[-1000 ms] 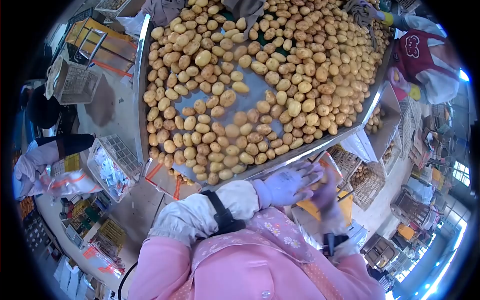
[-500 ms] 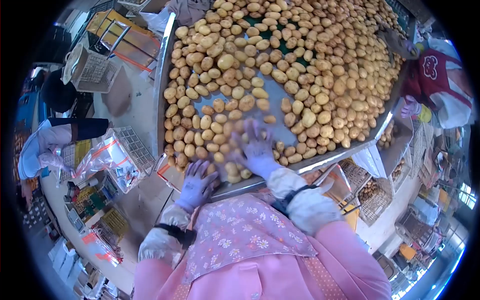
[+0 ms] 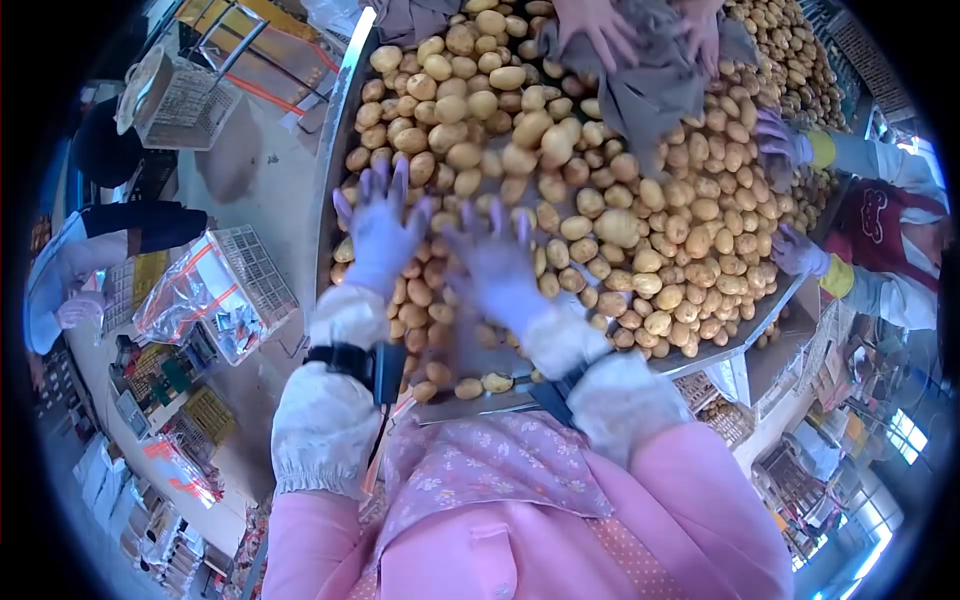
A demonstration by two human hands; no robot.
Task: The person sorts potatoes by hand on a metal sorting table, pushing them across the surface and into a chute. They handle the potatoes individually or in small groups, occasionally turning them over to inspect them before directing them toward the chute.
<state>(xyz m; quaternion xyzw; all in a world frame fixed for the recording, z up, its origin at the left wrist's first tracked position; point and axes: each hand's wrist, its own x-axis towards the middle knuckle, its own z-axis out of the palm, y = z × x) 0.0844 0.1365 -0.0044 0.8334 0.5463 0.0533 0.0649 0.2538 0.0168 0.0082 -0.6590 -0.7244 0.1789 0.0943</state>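
Observation:
Many potatoes [image 3: 690, 240] lie spread over a metal-edged sorting table [image 3: 335, 150]. My left hand [image 3: 383, 228], in a lilac glove, rests with fingers spread over potatoes near the table's left side. Beside it my right hand [image 3: 495, 262], gloved alike and blurred by motion, has its fingers apart over more potatoes. Neither hand is closed round a potato. Below my right palm, part of the table surface shows near the front rim, with a few potatoes [image 3: 468, 388] along it.
Across the table, another person's bare hands [image 3: 600, 30] press a grey cloth [image 3: 650, 90] on the potatoes. At the right, a co-worker's gloved hands [image 3: 798, 252] touch the pile. Another person [image 3: 75, 260] is at the left by a plastic-lined crate [image 3: 262, 275]. A basket [image 3: 190, 110] stands farther back.
Both my hands have moved forward from the front edge, farther over the potatoes. Bare hands with the grey cloth have come in at the top, and the right co-worker's hands now reach the pile.

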